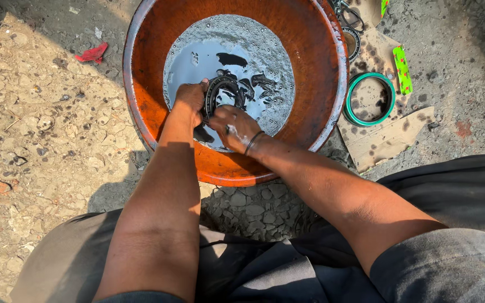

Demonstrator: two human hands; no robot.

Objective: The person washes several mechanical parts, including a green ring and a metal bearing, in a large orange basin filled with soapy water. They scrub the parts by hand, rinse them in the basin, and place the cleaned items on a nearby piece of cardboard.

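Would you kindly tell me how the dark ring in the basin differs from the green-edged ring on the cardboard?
The dark metal ring is black, wet and held on edge in oily liquid by the left hand and right hand. The green-edged ring lies flat, dry and untouched, and looks wider. Both are round rings.

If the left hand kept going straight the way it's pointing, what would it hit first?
Likely the dark oily liquid just past the black metal ring that the left hand grips, then the orange basin's far wall; depth is unclear.
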